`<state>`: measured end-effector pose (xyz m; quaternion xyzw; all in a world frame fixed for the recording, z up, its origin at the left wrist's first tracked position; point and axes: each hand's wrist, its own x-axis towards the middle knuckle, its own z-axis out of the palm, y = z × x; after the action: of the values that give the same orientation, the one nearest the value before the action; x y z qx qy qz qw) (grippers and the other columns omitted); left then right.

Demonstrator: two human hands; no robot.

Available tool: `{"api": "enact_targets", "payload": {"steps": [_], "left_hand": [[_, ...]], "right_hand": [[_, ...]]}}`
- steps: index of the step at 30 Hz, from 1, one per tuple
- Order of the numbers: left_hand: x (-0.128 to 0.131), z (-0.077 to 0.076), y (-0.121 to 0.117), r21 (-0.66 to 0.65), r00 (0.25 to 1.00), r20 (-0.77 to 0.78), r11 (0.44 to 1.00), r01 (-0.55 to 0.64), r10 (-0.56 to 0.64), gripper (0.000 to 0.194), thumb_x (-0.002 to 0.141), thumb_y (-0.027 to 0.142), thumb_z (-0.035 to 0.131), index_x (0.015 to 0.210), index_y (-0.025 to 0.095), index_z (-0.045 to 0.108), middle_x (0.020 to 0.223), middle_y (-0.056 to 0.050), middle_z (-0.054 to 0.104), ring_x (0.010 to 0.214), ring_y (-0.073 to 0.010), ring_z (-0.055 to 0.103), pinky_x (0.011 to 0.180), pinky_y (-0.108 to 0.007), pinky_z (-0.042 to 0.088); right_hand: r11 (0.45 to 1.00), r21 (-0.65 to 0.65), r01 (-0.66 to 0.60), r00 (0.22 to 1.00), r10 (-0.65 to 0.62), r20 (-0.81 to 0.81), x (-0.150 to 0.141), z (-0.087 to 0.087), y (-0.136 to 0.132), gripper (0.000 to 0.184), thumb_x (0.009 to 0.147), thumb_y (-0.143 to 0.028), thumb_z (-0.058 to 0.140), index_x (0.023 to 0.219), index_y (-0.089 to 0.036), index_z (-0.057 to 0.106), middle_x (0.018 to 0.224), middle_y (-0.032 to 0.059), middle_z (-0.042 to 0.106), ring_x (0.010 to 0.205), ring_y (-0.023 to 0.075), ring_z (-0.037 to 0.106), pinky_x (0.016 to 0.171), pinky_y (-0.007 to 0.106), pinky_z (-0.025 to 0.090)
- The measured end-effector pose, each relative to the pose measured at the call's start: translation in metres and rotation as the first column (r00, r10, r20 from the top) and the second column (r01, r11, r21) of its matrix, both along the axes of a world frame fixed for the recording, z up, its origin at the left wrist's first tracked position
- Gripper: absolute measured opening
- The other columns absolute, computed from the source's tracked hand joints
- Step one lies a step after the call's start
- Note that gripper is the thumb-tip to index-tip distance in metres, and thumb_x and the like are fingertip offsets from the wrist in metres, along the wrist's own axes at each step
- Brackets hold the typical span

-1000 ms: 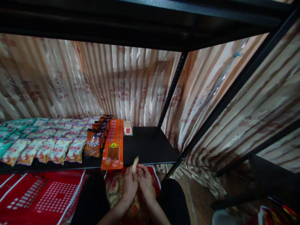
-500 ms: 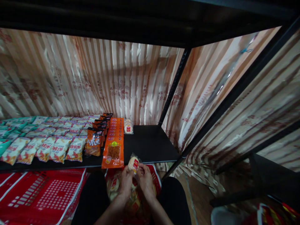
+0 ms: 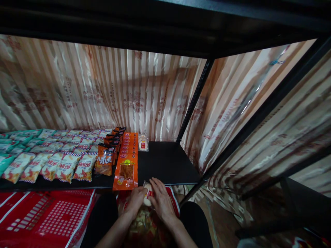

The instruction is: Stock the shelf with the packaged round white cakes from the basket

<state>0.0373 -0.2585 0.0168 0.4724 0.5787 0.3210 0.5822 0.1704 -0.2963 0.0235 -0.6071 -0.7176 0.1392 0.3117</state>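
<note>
Head view: 1 clear pkt [image 3: 147, 197] held between L hand [image 3: 136, 200], fingers curled on it, and R hand [image 3: 162, 202], fingers part-extended across its R side, above 1 red basket [image 3: 174, 199]; lower blk shelf [image 3: 167, 163] bears 1 similar pkt [image 3: 143, 143] plus 5 wht bags [image 3: 67, 167] in front row.

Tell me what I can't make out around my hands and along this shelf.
Head view: parts of the clear packet of pale round snacks, covered by your left hand and right hand.
Head view: the near end of the red basket beneath them, cut off by the bottom edge.
Head view: the leftmost teal snack bags, cut off by the left edge.
Head view: fine print on the shelved packet's red label, too small.
</note>
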Motion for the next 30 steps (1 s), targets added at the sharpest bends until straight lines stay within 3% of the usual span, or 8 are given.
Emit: {"api": "enact_targets", "payload": {"steps": [4,10,12,17,21,25,30], "left_hand": [[-0.004,0.002,0.006,-0.01,0.997,0.014,0.997,0.078,-0.078,0.021,0.068,0.035,0.054,0.064,0.015,0.061,0.058,0.001,0.059,0.056,-0.0121,0.052,0.052,-0.022,0.035],[-0.003,0.009,0.014,-0.02,0.985,0.115,0.991,0.131,-0.127,0.021,0.065,0.033,0.057,0.062,0.013,0.061,0.053,0.002,0.055,0.052,-0.0096,0.048,0.049,-0.021,0.032],[-0.002,0.012,0.016,-0.017,0.978,0.161,0.991,0.135,-0.13,0.021,0.065,0.034,0.058,0.064,0.013,0.061,0.055,0.002,0.056,0.053,-0.0093,0.049,0.049,-0.021,0.033],[0.001,0.019,0.021,-0.011,0.965,0.255,0.998,0.059,-0.054,0.02,0.066,0.031,0.06,0.077,0.014,0.059,0.06,0.004,0.057,0.052,-0.0078,0.05,0.045,-0.018,0.031],[0.007,0.023,0.022,-0.064,0.95,0.312,0.998,0.002,0.018,0.016,0.068,0.018,0.058,0.082,0.014,0.055,0.063,0.002,0.06,0.053,-0.0074,0.053,0.046,-0.017,0.034],[0.012,0.025,0.024,-0.074,0.948,0.314,0.997,-0.036,0.058,0.012,0.067,0.006,0.051,0.076,0.013,0.053,0.061,0.003,0.059,0.05,-0.0066,0.052,0.045,-0.017,0.035],[0.017,0.029,0.03,-0.084,0.968,0.241,0.995,-0.05,0.069,0.018,0.07,0.003,0.046,0.082,0.015,0.051,0.052,0.007,0.052,0.04,-0.0066,0.046,0.039,-0.018,0.031]], "right_hand": [[0.99,-0.141,-0.028,0.994,0.013,-0.112,0.003,0.003,0.002,0.058,0.074,-0.025,0.055,0.131,-0.021,0.041,0.126,0.0079,0.053,0.119,0.022,0.044,0.101,0.039,0.036],[0.966,-0.257,0.018,0.925,-0.114,-0.363,0.004,0.004,0.004,0.048,0.068,-0.033,0.062,0.113,-0.019,0.058,0.111,0.0083,0.061,0.104,0.0224,0.056,0.091,0.033,0.042],[0.962,-0.272,0.013,0.847,-0.155,-0.509,0.003,0.002,0.005,0.046,0.066,-0.034,0.063,0.109,-0.019,0.059,0.106,0.0077,0.064,0.098,0.0219,0.059,0.087,0.032,0.045],[0.949,-0.312,-0.036,0.56,-0.239,-0.793,0.002,-0.006,0.014,0.045,0.062,-0.043,0.066,0.098,-0.018,0.059,0.088,0.0055,0.068,0.078,0.0208,0.064,0.07,0.032,0.05],[0.955,-0.293,0.039,0.483,-0.275,-0.831,0.004,-0.01,0.027,0.043,0.059,-0.043,0.07,0.092,-0.018,0.058,0.081,0.0041,0.068,0.07,0.0196,0.063,0.063,0.03,0.05],[0.957,-0.269,0.112,0.471,-0.29,-0.833,0.005,-0.012,0.039,0.042,0.058,-0.043,0.071,0.089,-0.018,0.058,0.08,0.0038,0.068,0.071,0.0195,0.063,0.063,0.029,0.05],[0.953,-0.273,0.129,0.46,-0.301,-0.836,0.003,-0.01,0.048,0.044,0.059,-0.045,0.07,0.091,-0.017,0.058,0.082,0.0048,0.068,0.072,0.0195,0.063,0.065,0.03,0.05]]}}
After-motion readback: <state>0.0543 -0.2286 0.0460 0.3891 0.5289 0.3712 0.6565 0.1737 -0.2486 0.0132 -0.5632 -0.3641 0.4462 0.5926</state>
